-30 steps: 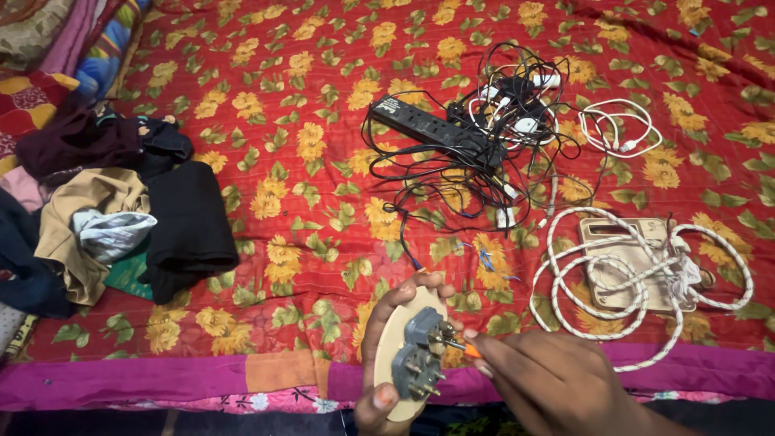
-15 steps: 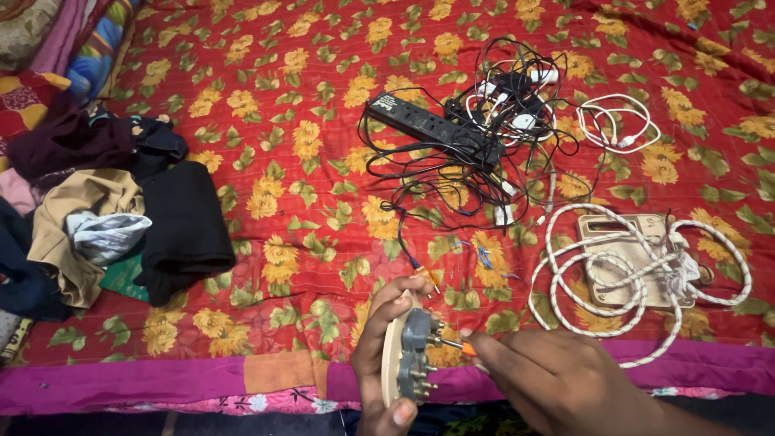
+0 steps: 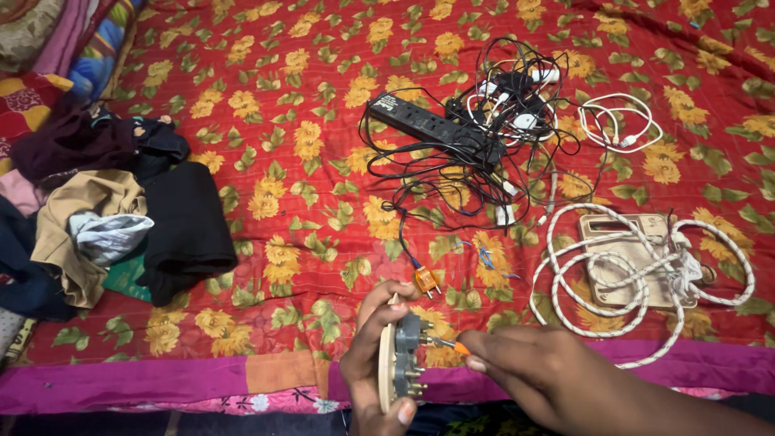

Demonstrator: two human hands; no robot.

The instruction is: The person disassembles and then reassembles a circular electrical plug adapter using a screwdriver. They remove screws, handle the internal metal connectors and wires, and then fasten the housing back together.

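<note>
At the lower edge of the head view, a round beige wooden board carrying a grey socket block with brass terminals [image 3: 400,363] is being held on edge by the left hand [image 3: 378,355], whose fingers are curling around the rim from behind while the thumb is pressing at the bottom. The right hand [image 3: 549,379] is closing its fingers on a thin orange-handled screwdriver [image 3: 446,345], the tip of which is meeting the grey block. The assembly appears rigid and fairly light, with exposed terminals that look easy to bend; the wooden rim is judged the safest place to grasp.

Just above, a small orange two-pin plug [image 3: 426,280] is lying on its dark lead, which is trailing up toward a black power strip [image 3: 432,127] amid tangled black and white cables. To the right, a thick white cord [image 3: 565,282] is looping around a beige rectangular switchboard [image 3: 630,258]. Everything is resting on a soft red bedspread with yellow flowers [image 3: 282,97], bordered in magenta; folded dark and tan clothes [image 3: 105,218] are lying at the left.
</note>
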